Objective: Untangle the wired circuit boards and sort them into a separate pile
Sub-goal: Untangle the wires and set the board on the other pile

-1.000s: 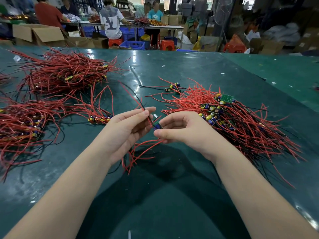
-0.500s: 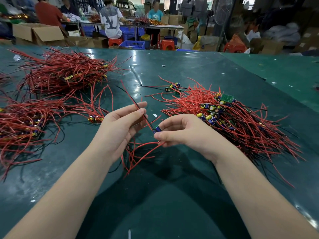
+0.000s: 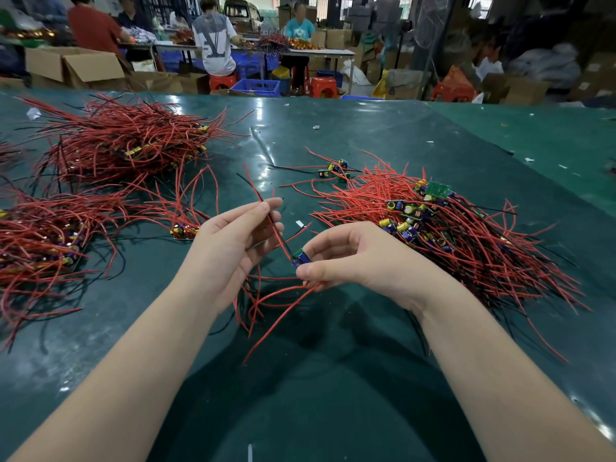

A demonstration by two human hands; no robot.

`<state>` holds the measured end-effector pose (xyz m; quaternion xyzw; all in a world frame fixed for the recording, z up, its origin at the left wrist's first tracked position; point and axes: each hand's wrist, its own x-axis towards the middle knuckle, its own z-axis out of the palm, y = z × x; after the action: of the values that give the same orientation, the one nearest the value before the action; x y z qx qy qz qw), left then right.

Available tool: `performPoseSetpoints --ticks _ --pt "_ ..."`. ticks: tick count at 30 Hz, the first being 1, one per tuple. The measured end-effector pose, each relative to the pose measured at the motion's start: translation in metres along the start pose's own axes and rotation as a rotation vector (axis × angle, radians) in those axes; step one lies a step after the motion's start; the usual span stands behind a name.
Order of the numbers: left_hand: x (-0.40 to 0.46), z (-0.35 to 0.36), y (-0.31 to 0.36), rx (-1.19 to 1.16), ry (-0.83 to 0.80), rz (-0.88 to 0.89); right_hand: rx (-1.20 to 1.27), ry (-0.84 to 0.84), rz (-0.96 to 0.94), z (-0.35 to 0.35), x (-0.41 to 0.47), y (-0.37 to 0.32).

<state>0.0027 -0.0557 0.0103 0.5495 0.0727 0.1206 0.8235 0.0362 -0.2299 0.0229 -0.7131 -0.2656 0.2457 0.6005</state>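
Circuit board (image 3: 302, 257) with red leads sits pinched in the right hand (image 3: 350, 261) above a green table (image 3: 366, 135), as the left hand (image 3: 233, 241) pinches its wire (image 3: 263, 201) between thumb and fingers. Tangled boards (image 3: 433, 228) lie right; sorted piles (image 3: 116, 141) left.

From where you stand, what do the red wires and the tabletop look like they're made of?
Red wires: probably plastic-coated metal, smooth and slightly shiny; they bend and hold loose curves. Tabletop: a dark green glossy sheet, perhaps rubber or vinyl; it mirrors the ceiling lights.
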Motion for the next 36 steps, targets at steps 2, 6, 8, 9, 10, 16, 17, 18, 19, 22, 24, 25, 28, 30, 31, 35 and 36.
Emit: performPoseSetpoints --ticks 2,6,8,9,10,16,17,18,19,22,24,25,28,30,31,35,36 --pt "0.0004 0.0003 -0.0005 -0.012 0.015 -0.002 -0.019 -0.018 -0.007 -0.0004 -0.0008 -0.0002" --pt "0.0012 -0.0016 0.0006 -0.044 0.027 0.02 -0.056 -0.056 -0.015 0.0004 -0.0015 -0.0002" --pt "0.0021 -0.0028 0.001 -0.053 0.035 0.022 -0.045 -0.066 -0.02 0.0 -0.0019 -0.001" --pt "0.0025 -0.0032 0.0012 -0.056 0.043 0.019 -0.04 -0.075 -0.021 -0.0002 -0.0022 -0.0016" --pt "0.0029 -0.0036 0.0013 -0.06 0.054 0.016 -0.036 -0.086 -0.024 0.0 -0.0026 -0.0022" --pt "0.0055 -0.0073 0.0009 -0.078 0.104 0.015 -0.037 -0.098 -0.035 0.0015 -0.0029 -0.0031" --pt "0.006 -0.0077 0.001 -0.084 0.112 0.008 -0.041 -0.098 -0.035 0.0014 -0.0029 -0.003" --pt "0.0064 -0.0081 0.0014 -0.095 0.117 -0.001 -0.043 -0.1 -0.035 0.0014 -0.0029 -0.0032" --pt "0.0066 -0.0086 0.0019 -0.109 0.12 -0.011 -0.042 -0.105 -0.035 0.0015 -0.0031 -0.0035" --pt "0.0072 -0.0088 0.0026 -0.135 0.134 -0.026 -0.036 -0.114 -0.042 0.0015 -0.0038 -0.0042" --pt "0.0068 -0.0086 0.0023 -0.146 0.152 -0.026 -0.037 -0.114 -0.045 0.002 -0.004 -0.0046" --pt "0.0068 -0.0085 0.0025 -0.149 0.163 -0.025 -0.038 -0.114 -0.045 0.0022 -0.0039 -0.005" --pt "0.0065 -0.0085 0.0034 -0.145 0.17 -0.029 -0.043 -0.109 -0.041 0.0021 -0.0038 -0.0051" --pt "0.0064 -0.0093 0.0034 -0.142 0.158 -0.03 -0.052 -0.113 -0.039 0.002 -0.0042 -0.0053" --pt "0.0063 -0.0096 0.0033 -0.139 0.15 -0.03 -0.056 -0.112 -0.037 0.002 -0.0044 -0.0051" --pt "0.006 -0.0089 0.003 -0.119 0.135 -0.043 -0.071 -0.111 -0.028 0.0019 -0.0045 -0.0042" --pt "0.006 -0.009 0.0035 -0.121 0.139 -0.049 -0.076 -0.113 -0.029 0.0021 -0.0042 -0.0042"
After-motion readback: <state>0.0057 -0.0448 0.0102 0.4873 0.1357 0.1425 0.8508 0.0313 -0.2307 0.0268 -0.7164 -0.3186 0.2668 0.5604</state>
